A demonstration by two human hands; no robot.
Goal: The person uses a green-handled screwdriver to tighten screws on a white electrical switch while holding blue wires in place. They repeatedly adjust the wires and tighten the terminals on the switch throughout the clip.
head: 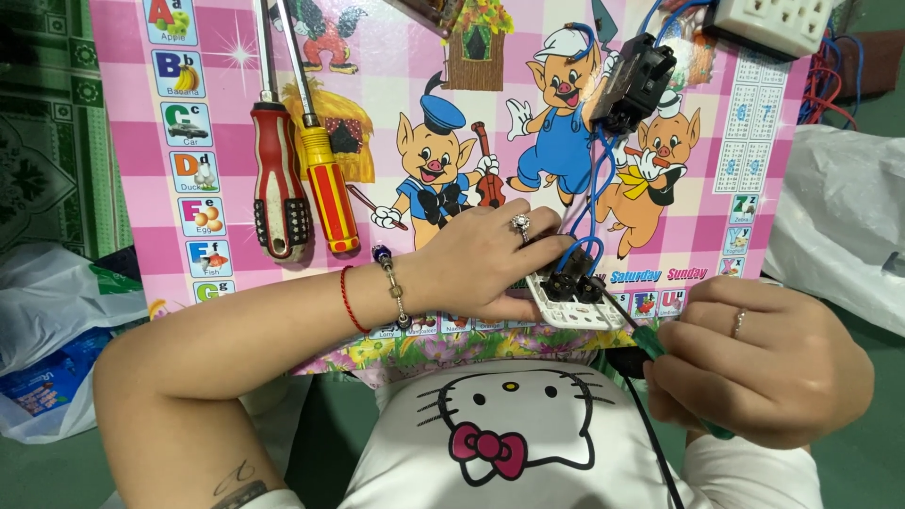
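The left hand (490, 259) is pinning a white switch plate (575, 303) against the near edge of the pink picture board (396, 113), fingers closed over it, while the right hand (764, 372) is gripping a green-handled screwdriver (655, 344) with its tip at the plate. The tip could be slipping off a screw and jabbing the fingers holding the plate, or nicking the blue wires (589, 203). Lying on the board: two spare screwdrivers, one red-and-black (279, 193), one red-and-yellow (330, 188); one black switch module (633, 83); one white socket block (773, 24).
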